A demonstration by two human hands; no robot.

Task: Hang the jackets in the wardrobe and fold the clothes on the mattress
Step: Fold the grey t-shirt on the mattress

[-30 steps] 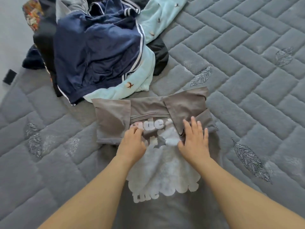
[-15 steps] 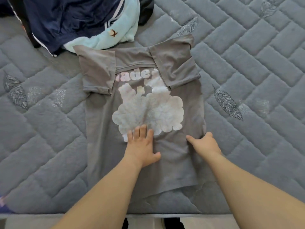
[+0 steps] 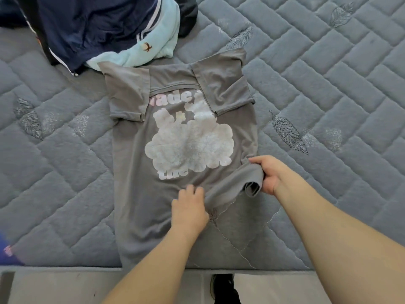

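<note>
Grey T-shirt half-folded on the quilted mattress, both hands at its lower right side.

Navy jacket (image 3: 92,29) and a pale blue fleece (image 3: 151,49) sat heaped at the far left of the grey mattress (image 3: 328,73), the fleece just touching the shirt's shoulder. The T-shirt (image 3: 135,194) lay flat with the white print upward and both sleeves folded in over the chest, its hem reaching the near edge of the bed. The left hand (image 3: 189,210) rested knuckles-up on the cloth below the print, fingers curled into the fabric beside a raised fold. The right hand (image 3: 270,175) gripped that fold, thumb over it, lifting the shirt's right edge inward. Below the mattress edge, a dark shoe (image 3: 222,288) stood on the pale floor.
</note>
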